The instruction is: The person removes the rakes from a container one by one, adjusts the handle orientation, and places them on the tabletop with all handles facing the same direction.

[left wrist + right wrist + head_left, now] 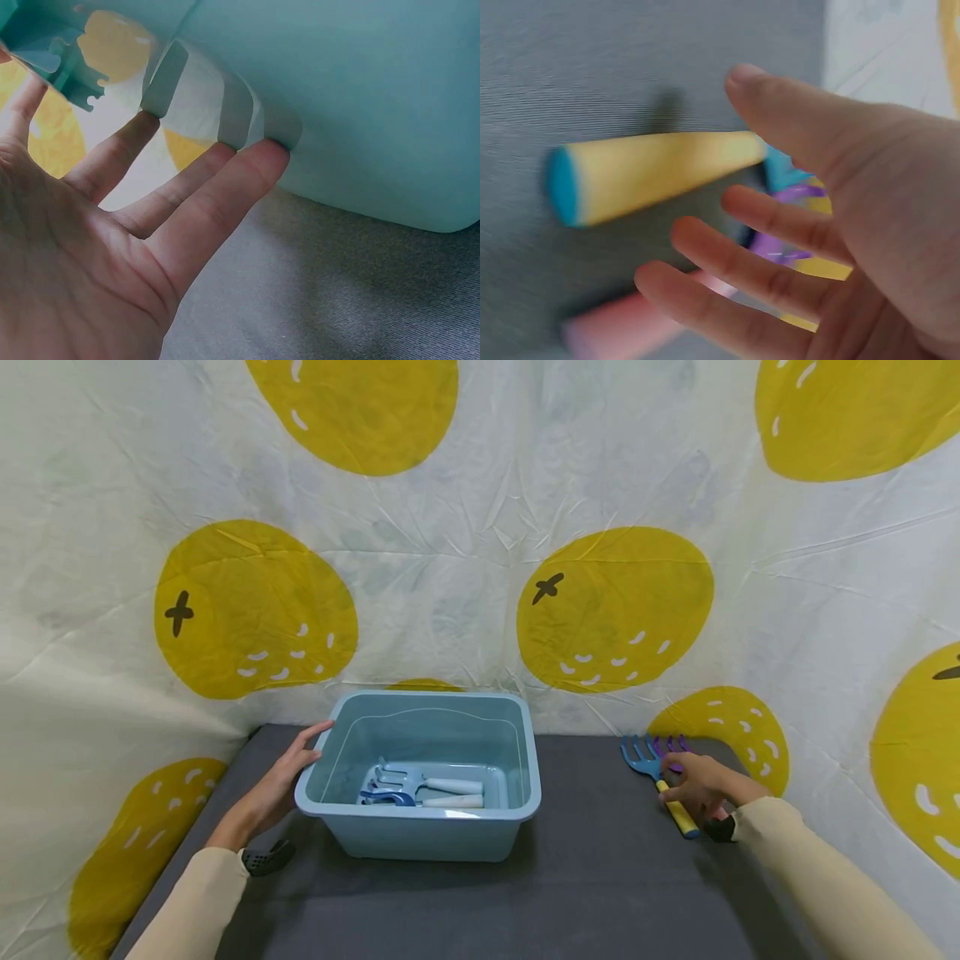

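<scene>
My left hand (273, 789) is at the left rim of a light blue plastic tub (423, 839). In the left wrist view its straight fingers (214, 202) touch the tub's outer side. Over on the right, my right hand (701, 783) hovers at a garden hand fork (678, 814) with blue tines and a yellow handle. The right wrist view has the thumb and spread fingers on either side of the yellow handle (667, 176), not closed round it. Beside it lies a purple-tined fork (682, 743); its pink handle (630, 330) is partly behind the fingers.
Inside the tub lie a pale blue hand fork (450, 786) and a dark blue tool (393, 797) with a white handle. A dark grey cloth (600, 893) covers the table. White fabric (450, 602) with yellow fruit shapes hangs close behind and at both sides.
</scene>
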The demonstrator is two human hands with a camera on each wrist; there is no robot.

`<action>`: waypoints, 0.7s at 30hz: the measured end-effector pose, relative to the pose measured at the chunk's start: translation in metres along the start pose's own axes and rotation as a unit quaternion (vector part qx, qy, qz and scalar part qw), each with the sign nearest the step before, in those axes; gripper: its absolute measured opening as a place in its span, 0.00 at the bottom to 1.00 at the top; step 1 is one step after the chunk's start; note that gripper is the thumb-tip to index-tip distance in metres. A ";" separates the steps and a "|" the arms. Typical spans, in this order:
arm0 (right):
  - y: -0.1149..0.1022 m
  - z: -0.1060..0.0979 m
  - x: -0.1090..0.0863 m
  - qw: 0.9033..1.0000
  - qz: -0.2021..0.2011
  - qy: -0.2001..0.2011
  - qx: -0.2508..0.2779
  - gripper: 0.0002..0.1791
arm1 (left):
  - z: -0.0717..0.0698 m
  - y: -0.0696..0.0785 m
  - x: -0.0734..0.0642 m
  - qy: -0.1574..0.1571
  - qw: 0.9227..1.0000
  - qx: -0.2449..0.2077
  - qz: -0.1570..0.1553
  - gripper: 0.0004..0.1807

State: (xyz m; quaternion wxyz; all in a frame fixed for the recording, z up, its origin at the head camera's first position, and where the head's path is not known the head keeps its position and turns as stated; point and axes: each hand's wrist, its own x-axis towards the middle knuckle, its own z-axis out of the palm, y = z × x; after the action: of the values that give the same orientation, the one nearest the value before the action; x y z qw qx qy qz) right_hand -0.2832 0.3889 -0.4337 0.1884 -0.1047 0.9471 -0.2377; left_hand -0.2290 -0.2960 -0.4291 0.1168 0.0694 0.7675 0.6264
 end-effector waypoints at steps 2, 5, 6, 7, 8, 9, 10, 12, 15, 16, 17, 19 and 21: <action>-0.012 -0.014 -0.001 1.000 -0.014 -0.011 -0.008 0.34 | 0.000 0.000 0.000 -0.004 1.000 -0.004 -0.001 0.34; -0.032 -0.033 0.000 0.999 -0.039 -0.021 -0.009 0.34 | 0.000 0.001 0.000 -0.007 1.000 -0.005 -0.002 0.34; -0.039 -0.040 0.000 0.998 -0.048 -0.025 -0.010 0.34 | 0.000 0.001 0.000 -0.007 1.000 -0.003 -0.001 0.34; -0.047 -0.046 0.001 0.998 -0.056 -0.029 -0.012 0.34 | 0.000 0.001 0.000 -0.008 1.000 -0.002 0.000 0.35; -0.055 -0.052 0.003 0.997 -0.063 -0.032 -0.011 0.36 | 0.000 0.001 0.000 -0.006 1.000 -0.002 -0.001 0.35; -0.063 -0.058 0.004 0.997 -0.070 -0.032 -0.014 0.36 | 0.000 0.001 -0.001 -0.007 1.000 0.000 0.000 0.35; -0.072 -0.064 0.005 0.996 -0.078 -0.032 -0.019 0.37 | 0.000 0.001 -0.001 -0.005 1.000 0.002 0.001 0.35; -0.089 -0.076 0.008 0.995 -0.090 -0.028 -0.032 0.38 | -0.001 0.000 -0.001 -0.005 1.000 0.003 0.003 0.35; -0.115 -0.093 0.012 0.993 -0.106 -0.024 -0.051 0.40 | 0.000 -0.001 -0.001 -0.004 1.000 0.000 0.004 0.35; -0.123 -0.098 0.014 0.992 -0.112 -0.026 -0.055 0.40 | 0.000 -0.001 -0.001 -0.004 1.000 -0.002 0.004 0.34; -0.131 -0.102 0.017 0.991 -0.118 -0.028 -0.057 0.41 | 0.000 -0.002 -0.001 -0.003 1.000 -0.004 0.003 0.34; -0.148 -0.109 0.020 0.990 -0.126 -0.030 -0.062 0.42 | 0.000 -0.002 -0.001 -0.003 1.000 -0.007 0.002 0.34; -0.163 -0.114 0.024 0.987 -0.139 -0.027 -0.073 0.41 | 0.001 -0.002 -0.001 -0.002 1.000 -0.012 0.001 0.34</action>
State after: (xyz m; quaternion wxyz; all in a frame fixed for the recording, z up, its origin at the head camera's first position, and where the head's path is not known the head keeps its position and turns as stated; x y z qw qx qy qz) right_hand -0.3333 0.2883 -0.2683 0.1711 -0.2552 0.9327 -0.1889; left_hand -0.2277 -0.2958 -0.4312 0.1189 0.0704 0.7594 0.6358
